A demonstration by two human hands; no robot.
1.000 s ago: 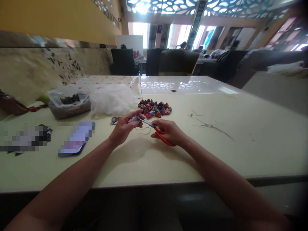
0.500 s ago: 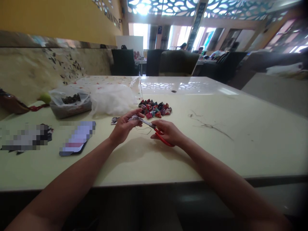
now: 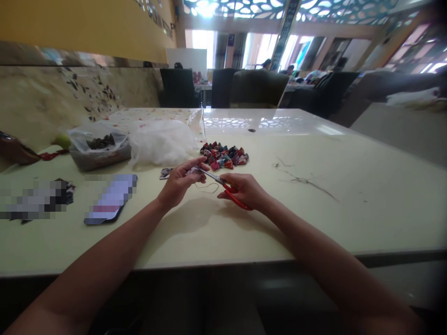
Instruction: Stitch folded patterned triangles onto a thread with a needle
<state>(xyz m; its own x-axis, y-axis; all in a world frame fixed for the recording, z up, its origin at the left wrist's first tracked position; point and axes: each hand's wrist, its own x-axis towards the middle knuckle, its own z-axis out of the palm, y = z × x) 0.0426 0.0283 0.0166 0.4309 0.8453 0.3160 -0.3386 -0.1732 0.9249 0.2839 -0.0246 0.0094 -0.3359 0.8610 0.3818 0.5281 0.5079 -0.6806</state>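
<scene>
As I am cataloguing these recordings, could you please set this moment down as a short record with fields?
Left hand: the left hand pinches a small pale piece, partly hidden by fingers
Right hand: the right hand grips red-handled scissors, blades pointing toward the left hand
Beyond the hands: a cluster of patterned fabric pieces on the table
Left side: phone-like item, pixelated; bag with dark contents; white translucent bag
Right side: tangled thin strands

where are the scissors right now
In the head view, near the middle, the red-handled scissors are in the right hand, blades pointing at the left hand.
</scene>
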